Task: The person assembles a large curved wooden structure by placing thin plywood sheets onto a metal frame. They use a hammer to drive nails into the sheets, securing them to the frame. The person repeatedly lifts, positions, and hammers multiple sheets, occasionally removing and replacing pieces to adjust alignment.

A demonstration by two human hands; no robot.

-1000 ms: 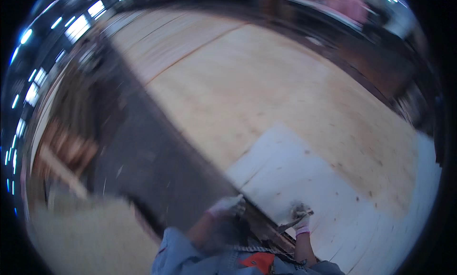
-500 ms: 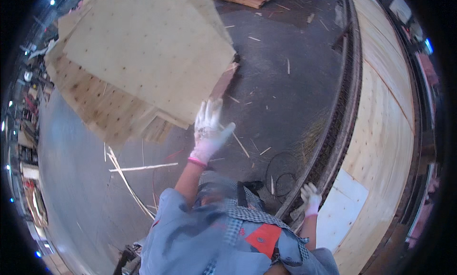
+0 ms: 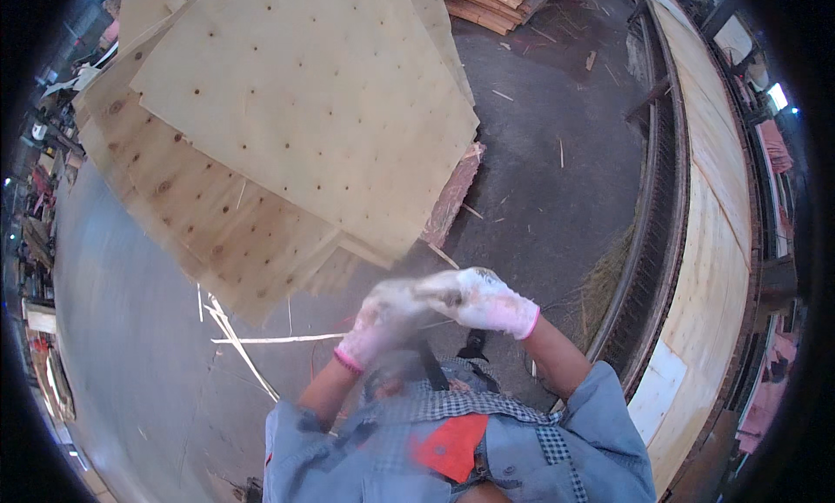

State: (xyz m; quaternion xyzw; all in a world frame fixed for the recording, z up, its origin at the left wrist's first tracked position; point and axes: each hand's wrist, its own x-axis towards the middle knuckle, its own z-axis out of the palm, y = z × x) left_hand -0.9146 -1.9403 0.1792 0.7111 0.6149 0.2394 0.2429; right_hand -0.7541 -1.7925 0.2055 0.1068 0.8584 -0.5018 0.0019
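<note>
Nr wood sheets (image 3: pixel 322 111), L hand (image 3: pixel 379 318) against R hand (image 3: pixel 489 301), blurred, can't tell grip

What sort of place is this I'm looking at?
Likely a plywood or veneer workshop: a stack of knotty wood sheets ahead, pale wood panels along a long dark rail on the right, and wood strips scattered on the floor.

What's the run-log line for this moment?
left gloved hand: blurred, meets right gloved hand in view; hold: unclear; ahead: overlapping knotty veneer sheets; floor: thin wood strips
</note>
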